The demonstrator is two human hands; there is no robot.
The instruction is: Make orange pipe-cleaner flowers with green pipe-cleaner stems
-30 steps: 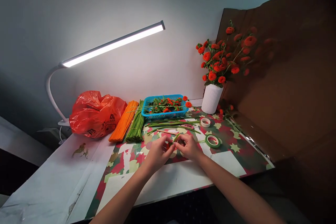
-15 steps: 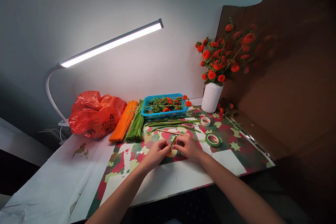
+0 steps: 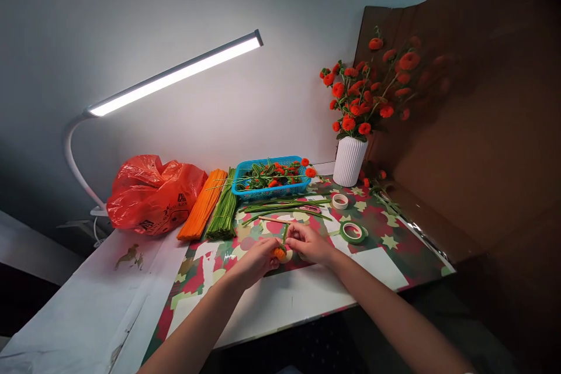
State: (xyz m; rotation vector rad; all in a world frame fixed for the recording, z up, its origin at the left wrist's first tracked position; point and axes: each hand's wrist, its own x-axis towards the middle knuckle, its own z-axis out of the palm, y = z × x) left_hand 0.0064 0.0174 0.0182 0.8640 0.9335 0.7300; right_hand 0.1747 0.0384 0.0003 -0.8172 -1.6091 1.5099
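Observation:
Near the table's front edge, my left hand (image 3: 262, 256) is closed around a small orange flower (image 3: 279, 253) made of fuzzy pipe cleaner. Its green stem (image 3: 284, 235) points up and away from me. My right hand (image 3: 307, 243) pinches at the stem just beside the bloom, fingers pressed together. Whether tape lies between those fingertips is too small to tell. Just beyond the hands lie a thin wooden stick (image 3: 274, 220) and several green stems (image 3: 280, 207). A roll of green tape (image 3: 353, 232) rests to the right of my right hand.
A blue basket (image 3: 272, 191) of orange flowers stands at the back, beside orange (image 3: 202, 205) and green pipe-cleaner bundles (image 3: 222, 210). A red plastic bag (image 3: 153, 198) and lamp (image 3: 175, 73) are left. A white vase (image 3: 350, 162) of flowers and white tape roll (image 3: 340, 201) are right.
My left hand has turned, so the orange bloom now shows more plainly. The stem stands more upright, and my right hand has shifted slightly left. The whole view has moved a little.

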